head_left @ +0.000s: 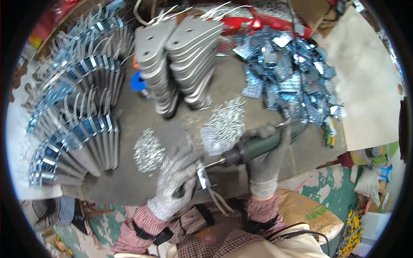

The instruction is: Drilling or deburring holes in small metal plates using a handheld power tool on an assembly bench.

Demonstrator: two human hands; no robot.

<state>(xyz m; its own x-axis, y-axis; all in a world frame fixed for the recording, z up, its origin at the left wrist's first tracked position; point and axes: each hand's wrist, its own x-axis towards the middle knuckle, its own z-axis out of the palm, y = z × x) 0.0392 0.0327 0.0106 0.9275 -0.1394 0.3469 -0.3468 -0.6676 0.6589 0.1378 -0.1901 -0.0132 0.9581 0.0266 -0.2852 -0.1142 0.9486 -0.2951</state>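
My left hand [174,178], in a grey knit glove, has its fingers closed around a small shiny metal piece [202,177] near the table's front edge. Pale narrow strips [220,201] hang below that piece. My right hand [267,165], gloved too, grips a dark green power screwdriver [251,148] that lies level and points left. Its bit ends right at the metal piece; whether it touches a screw is too blurred to tell. To the left of my left hand is a heap of small silvery screws [148,151]. Beyond the screwdriver lies a heap of thin metal pins [228,120], partly on clear plastic.
Two tall stacks of grey plates with holes [155,38] stand at the far middle, beside a blue roll [138,81]. Rows of blade-like grey assemblies [94,146] fill the left side. Blue-filmed metal pieces [284,69] are heaped far right, near green-and-yellow handles [330,134].
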